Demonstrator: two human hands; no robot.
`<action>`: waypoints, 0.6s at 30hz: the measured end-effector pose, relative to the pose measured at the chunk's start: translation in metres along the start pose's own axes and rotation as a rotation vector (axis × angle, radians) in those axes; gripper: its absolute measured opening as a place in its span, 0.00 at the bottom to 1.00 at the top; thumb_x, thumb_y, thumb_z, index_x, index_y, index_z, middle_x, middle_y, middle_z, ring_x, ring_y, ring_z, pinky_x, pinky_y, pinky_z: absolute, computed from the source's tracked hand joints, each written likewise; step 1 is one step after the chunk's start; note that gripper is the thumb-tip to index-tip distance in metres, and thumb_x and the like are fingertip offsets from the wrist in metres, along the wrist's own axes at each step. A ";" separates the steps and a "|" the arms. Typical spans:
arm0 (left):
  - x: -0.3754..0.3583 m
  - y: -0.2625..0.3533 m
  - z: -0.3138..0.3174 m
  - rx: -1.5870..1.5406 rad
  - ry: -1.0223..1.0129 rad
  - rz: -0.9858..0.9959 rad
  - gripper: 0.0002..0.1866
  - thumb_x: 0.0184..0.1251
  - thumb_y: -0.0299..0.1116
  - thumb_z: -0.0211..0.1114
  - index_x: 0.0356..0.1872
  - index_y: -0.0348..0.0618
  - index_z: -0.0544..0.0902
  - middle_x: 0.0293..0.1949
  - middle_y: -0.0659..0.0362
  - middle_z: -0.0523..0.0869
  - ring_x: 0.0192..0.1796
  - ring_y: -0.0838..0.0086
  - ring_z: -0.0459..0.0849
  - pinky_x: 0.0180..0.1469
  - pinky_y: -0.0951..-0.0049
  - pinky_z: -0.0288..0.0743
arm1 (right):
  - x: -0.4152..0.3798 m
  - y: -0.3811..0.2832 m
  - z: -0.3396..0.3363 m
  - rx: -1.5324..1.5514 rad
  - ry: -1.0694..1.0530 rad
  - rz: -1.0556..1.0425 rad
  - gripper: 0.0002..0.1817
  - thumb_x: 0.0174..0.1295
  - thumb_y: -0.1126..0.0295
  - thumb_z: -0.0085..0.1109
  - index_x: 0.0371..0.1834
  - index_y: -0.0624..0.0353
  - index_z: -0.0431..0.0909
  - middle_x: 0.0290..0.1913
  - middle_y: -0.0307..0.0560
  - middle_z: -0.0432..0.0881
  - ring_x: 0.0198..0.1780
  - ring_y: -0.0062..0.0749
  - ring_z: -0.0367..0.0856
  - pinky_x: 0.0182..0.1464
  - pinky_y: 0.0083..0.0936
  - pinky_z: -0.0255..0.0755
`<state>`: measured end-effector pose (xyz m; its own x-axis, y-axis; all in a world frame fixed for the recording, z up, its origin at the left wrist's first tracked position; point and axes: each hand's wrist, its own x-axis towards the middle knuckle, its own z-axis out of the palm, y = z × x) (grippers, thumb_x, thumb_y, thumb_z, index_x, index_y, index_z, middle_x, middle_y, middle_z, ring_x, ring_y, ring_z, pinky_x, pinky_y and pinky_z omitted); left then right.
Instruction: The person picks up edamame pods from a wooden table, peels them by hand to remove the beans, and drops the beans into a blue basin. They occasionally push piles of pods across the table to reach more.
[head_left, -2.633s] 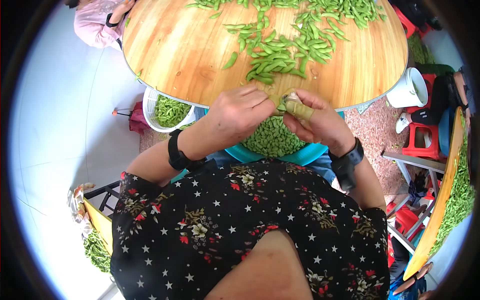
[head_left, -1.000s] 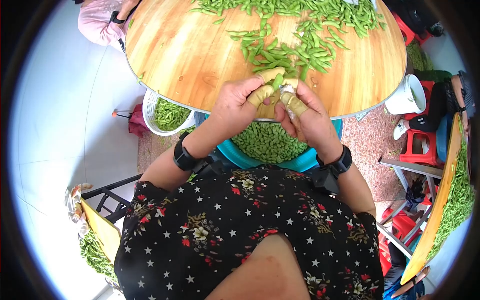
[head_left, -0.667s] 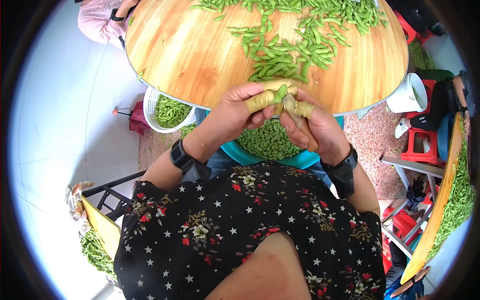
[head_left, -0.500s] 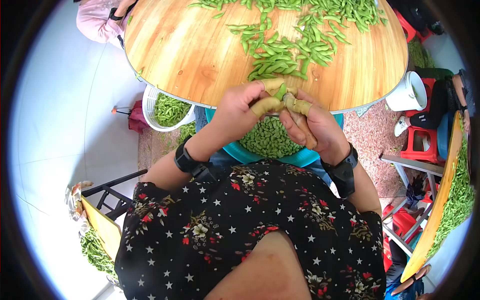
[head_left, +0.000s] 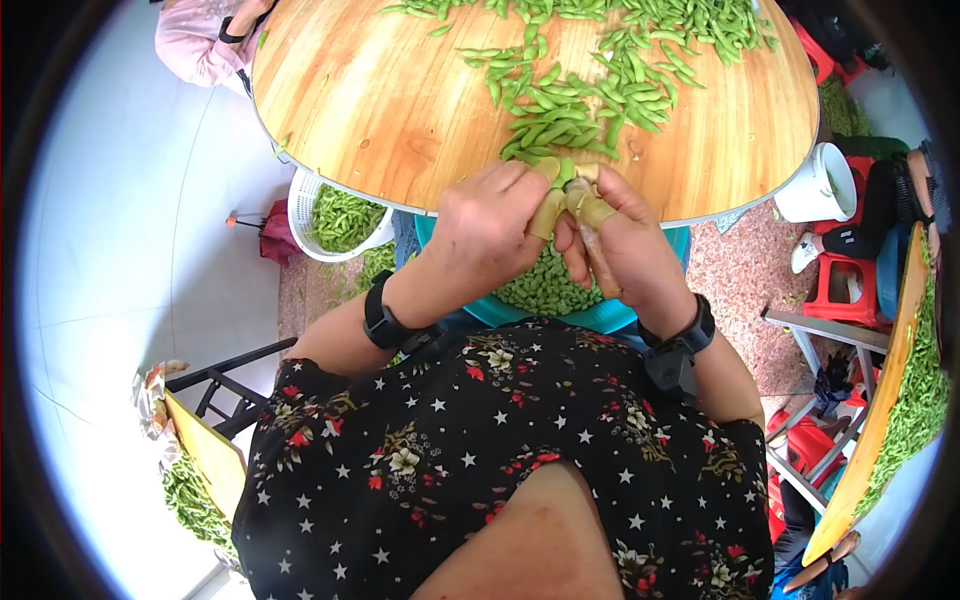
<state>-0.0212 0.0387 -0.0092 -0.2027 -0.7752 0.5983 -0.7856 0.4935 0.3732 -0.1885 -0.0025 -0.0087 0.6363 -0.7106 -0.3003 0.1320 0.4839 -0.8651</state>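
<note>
**Pod pinched between both hands at the table's edge**

A small green pod (head_left: 563, 172) sits squeezed between the fingertips of the left hand (head_left: 490, 235) and the right hand (head_left: 622, 250), just over the near rim of the round wooden table (head_left: 380, 100) and above the teal basin (head_left: 640, 312) in the person's lap. Both hands are closed on it: the left thumb and forefinger wear tan rubbery finger covers (head_left: 546, 213), and the right thumb wears one too, pressing the pod from the other side.

The risk, as I judge it, lies in how little of the pod shows. It looks smooth and slightly curved, and a hard squeeze could shoot a bean sideways past the basin onto the speckled floor (head_left: 740, 270). The finger covers look grippy but thick, so they may dull the feel of the seam, and the pod could twist instead of splitting. With the hands hovering at the rim, a dropped husk could also fall among the shelled beans (head_left: 540, 290) heaped in the basin.

Those beans are pale, rounded and matte. The heap of unshelled pods (head_left: 580, 90) on the table is darker, glossier and long. The tabletop is varnished, with visible grain. A white slotted plastic basket (head_left: 300, 215) of pods stands below its left edge, and a white bucket (head_left: 815, 185) sits to the right.
</note>
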 end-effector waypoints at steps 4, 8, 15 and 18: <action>-0.007 -0.010 0.006 -0.531 -0.131 -0.426 0.14 0.59 0.20 0.65 0.48 0.37 0.82 0.33 0.52 0.84 0.30 0.69 0.84 0.33 0.73 0.77 | -0.004 0.004 -0.004 -0.115 -0.001 -0.039 0.08 0.74 0.66 0.42 0.45 0.56 0.70 0.24 0.39 0.76 0.15 0.18 0.71 0.14 0.15 0.63; -0.003 -0.003 0.006 -0.436 -0.113 -0.296 0.14 0.61 0.21 0.65 0.49 0.39 0.82 0.34 0.52 0.85 0.29 0.71 0.84 0.32 0.75 0.77 | -0.006 0.006 -0.009 -0.029 -0.001 0.009 0.08 0.74 0.66 0.41 0.46 0.56 0.70 0.24 0.39 0.76 0.15 0.19 0.71 0.14 0.15 0.63; 0.000 0.000 0.007 0.012 -0.034 0.011 0.12 0.58 0.21 0.64 0.44 0.39 0.81 0.31 0.50 0.83 0.30 0.58 0.83 0.29 0.68 0.77 | -0.008 0.000 0.002 -0.047 0.053 -0.027 0.09 0.75 0.66 0.41 0.44 0.57 0.70 0.24 0.39 0.75 0.14 0.19 0.69 0.14 0.16 0.62; 0.001 -0.002 0.011 -0.070 0.011 -0.060 0.07 0.62 0.24 0.61 0.40 0.38 0.81 0.28 0.50 0.82 0.30 0.56 0.82 0.30 0.67 0.76 | -0.009 -0.001 0.005 -0.046 0.048 -0.021 0.08 0.75 0.66 0.41 0.43 0.57 0.70 0.24 0.39 0.75 0.13 0.19 0.69 0.13 0.17 0.62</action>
<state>-0.0260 0.0323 -0.0171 -0.1498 -0.8000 0.5810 -0.7531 0.4731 0.4572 -0.1908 0.0061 -0.0028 0.5967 -0.7445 -0.2995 0.1092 0.4450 -0.8888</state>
